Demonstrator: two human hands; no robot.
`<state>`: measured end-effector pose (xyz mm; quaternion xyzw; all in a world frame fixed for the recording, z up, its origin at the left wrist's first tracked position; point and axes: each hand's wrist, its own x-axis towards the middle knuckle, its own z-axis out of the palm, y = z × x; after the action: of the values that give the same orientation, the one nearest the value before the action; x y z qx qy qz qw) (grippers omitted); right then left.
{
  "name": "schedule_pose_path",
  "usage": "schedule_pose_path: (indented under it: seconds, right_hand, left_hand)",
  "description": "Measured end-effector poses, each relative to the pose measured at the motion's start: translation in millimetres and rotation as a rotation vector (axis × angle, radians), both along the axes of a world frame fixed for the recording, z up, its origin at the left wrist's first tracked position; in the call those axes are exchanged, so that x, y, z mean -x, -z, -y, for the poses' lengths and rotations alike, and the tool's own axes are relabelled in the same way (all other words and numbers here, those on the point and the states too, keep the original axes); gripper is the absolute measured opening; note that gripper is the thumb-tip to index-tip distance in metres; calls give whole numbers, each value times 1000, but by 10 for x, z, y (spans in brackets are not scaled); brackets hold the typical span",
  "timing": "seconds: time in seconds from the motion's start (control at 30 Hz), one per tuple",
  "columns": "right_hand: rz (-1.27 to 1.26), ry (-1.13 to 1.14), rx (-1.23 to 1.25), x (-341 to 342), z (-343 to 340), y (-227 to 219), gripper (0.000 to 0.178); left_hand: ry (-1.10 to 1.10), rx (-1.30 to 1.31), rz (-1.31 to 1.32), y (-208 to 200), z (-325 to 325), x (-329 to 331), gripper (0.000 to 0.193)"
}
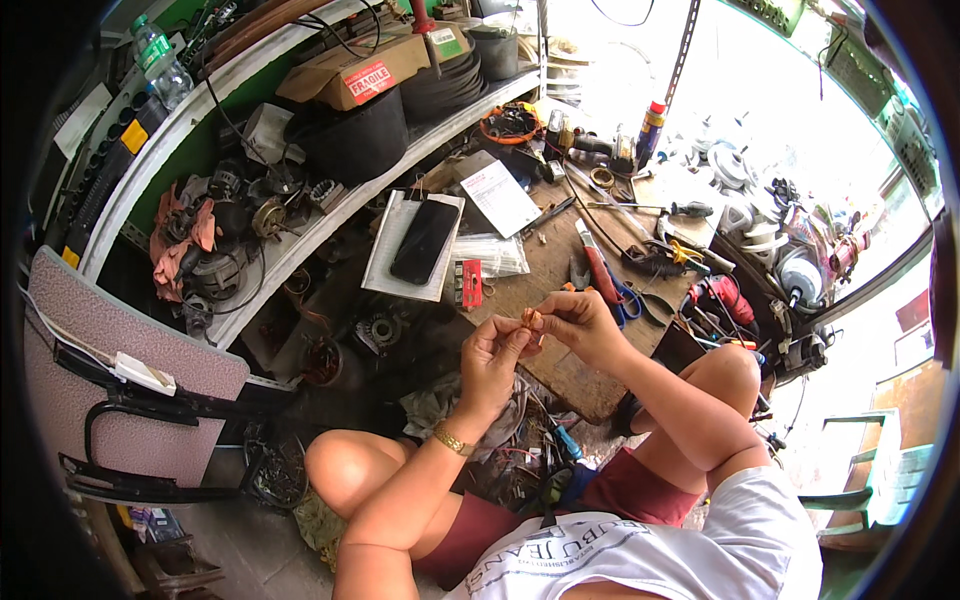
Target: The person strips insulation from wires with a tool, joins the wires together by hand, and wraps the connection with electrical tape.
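Observation:
My left hand point(492, 362) and my right hand point(585, 325) meet above the near edge of a low wooden workbench point(570, 370). Between their pinched fingertips is a small copper-coloured piece point(532, 318); it is too small and too covered to tell its kind. Both hands are closed on it. Left of the fingers a red card with small parts point(468, 283) lies on the bench. Nearest the right hand are red-handled pliers point(597, 268) and blue-handled scissors point(627, 303).
A black phone point(425, 243) rests on a white pad at the left. Behind lie a paper sheet point(498, 197), a cordless drill point(560, 135) and a spray can point(651, 130). Motor parts crowd the shelf point(300, 250) at left. A pink-grey chair point(130, 350) stands nearby.

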<state>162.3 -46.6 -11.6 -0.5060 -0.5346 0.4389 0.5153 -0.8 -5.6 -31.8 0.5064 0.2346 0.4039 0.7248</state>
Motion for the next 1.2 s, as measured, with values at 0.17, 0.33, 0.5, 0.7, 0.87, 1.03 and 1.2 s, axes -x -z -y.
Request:
schedule_pose_path:
  seconds: [0.17, 0.33, 0.5, 0.7, 0.87, 1.03, 1.2]
  right_hand:
    - [401, -65, -399, -69, 0, -280, 17]
    - [576, -168, -381, -147, 104, -291, 12]
    - [602, -207, -415, -83, 151, -226, 9]
    - [832, -80, -475, -55, 170, -186, 11]
    - [748, -44, -367, 17, 223, 6, 13]
    - [764, -155, -281, 62, 298, -21, 17]
    - [1006, -134, -399, 25, 280, 41, 21]
  left_hand:
    - [201, 48, -21, 5, -76, 81, 9]
    - [401, 156, -40, -73, -102, 132, 16]
    - [611, -86, -350, -128, -178, 282, 22]
    - [278, -804, -624, -182, -169, 233, 9]
    - [31, -1423, -837, -205, -207, 231, 3]
    - [54, -1466, -794, -63, -197, 271, 6]
    - [130, -1279, -800, 51, -194, 307, 6]
